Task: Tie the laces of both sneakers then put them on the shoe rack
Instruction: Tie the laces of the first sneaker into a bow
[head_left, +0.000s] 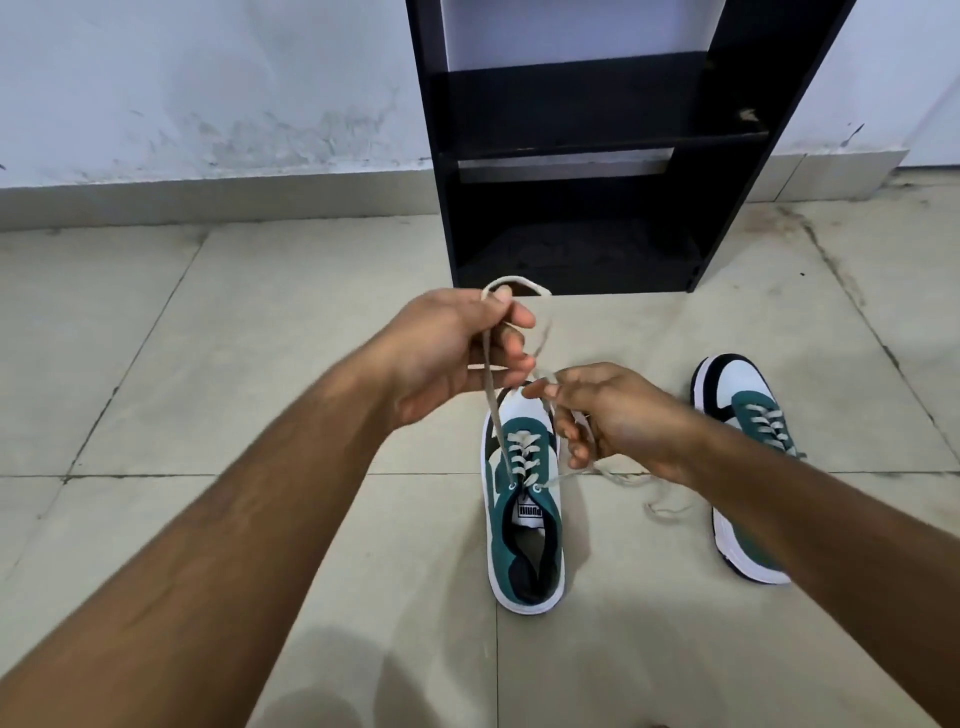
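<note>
Here the near sneaker (524, 499) stands on the floor (208, 364), toe toward the rack (587, 156), with both hands raised over its front half. The left hand (447, 353) is clenched on the left lace (491, 410): thumb and forefinger pinch it high up, so the lace runs taut from the top eyelet up into the grip, then arcs over the fingers as a loose loop (514, 286) toward the rack. The right hand (608, 410) sits lower and to the right, just beside the toe, its fingers curled round the right lace (558, 480); that lace leaves the other top eyelet and passes under the palm, its frayed tail lying on the floor. The two laces are not yet knotted. The far sneaker (743, 415) lies well to the right, partly hidden by the right forearm, touched by neither hand. The black rack stands against the wall (208, 93), its shelves holding no shoes.
</note>
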